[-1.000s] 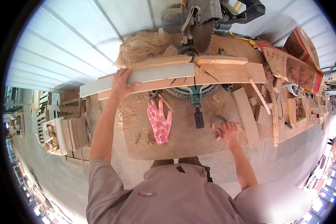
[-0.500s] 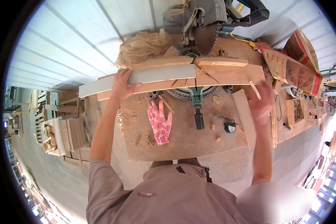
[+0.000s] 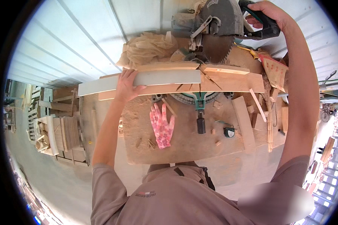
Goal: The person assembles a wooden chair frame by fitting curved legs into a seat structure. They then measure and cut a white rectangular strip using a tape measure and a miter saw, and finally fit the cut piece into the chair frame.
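Observation:
My left hand (image 3: 127, 86) presses on a long white-faced board (image 3: 167, 77), its fingers over the top and its thumb along the near side. The board lies on a wooden support (image 3: 236, 83) against a wooden fence, its right end close to the slot under the blade. My right hand (image 3: 268, 14) is closed round the black handle (image 3: 269, 30) of the miter saw (image 3: 223, 18), at the far right. The saw head is raised, and its toothed blade (image 3: 218, 49) hangs above and behind the fence.
A pink flowered glove (image 3: 162, 127), a tape measure (image 3: 229, 131) and small offcuts lie on the dusty workbench (image 3: 184, 150). A flat board (image 3: 244, 123) and a thin strip (image 3: 258, 105) lie to the right. Crumpled cloth (image 3: 148, 48) sits behind the fence; stacked panels (image 3: 65, 133) stand left.
My right hand has gone from the thin strip up to the saw handle, leaving the strip on the right. My left hand has stayed on the board. The view has shifted slightly.

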Demonstrator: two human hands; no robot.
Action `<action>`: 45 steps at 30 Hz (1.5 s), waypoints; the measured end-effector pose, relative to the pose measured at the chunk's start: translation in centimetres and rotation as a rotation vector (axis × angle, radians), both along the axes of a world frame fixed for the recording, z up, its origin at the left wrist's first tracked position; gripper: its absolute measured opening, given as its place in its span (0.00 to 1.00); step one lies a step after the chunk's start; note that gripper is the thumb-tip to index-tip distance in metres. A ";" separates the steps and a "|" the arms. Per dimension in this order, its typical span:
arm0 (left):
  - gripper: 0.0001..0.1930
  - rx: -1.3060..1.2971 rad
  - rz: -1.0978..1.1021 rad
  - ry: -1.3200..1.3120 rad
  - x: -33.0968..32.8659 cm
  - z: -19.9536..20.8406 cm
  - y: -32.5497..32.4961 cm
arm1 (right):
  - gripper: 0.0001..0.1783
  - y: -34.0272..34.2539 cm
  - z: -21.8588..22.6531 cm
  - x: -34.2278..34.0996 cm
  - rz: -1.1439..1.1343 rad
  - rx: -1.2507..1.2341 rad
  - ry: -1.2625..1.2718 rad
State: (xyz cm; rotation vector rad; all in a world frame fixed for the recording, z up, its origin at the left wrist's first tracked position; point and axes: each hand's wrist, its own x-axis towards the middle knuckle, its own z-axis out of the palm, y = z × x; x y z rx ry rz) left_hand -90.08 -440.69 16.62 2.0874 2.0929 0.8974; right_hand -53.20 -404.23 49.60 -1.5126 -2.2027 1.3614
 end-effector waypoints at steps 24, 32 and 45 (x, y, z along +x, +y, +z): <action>0.36 -0.009 0.015 0.039 -0.6 -0.8 -0.4 | 0.10 -21.8 -11.0 3.9 -0.390 0.129 0.425; 0.35 -0.011 0.018 0.029 -0.4 -0.7 -0.4 | 0.11 -22.5 -11.7 4.1 -0.429 0.151 0.376; 0.47 0.135 -0.154 0.258 6.3 2.2 3.7 | 0.10 -22.5 -12.0 4.5 -0.423 0.120 0.408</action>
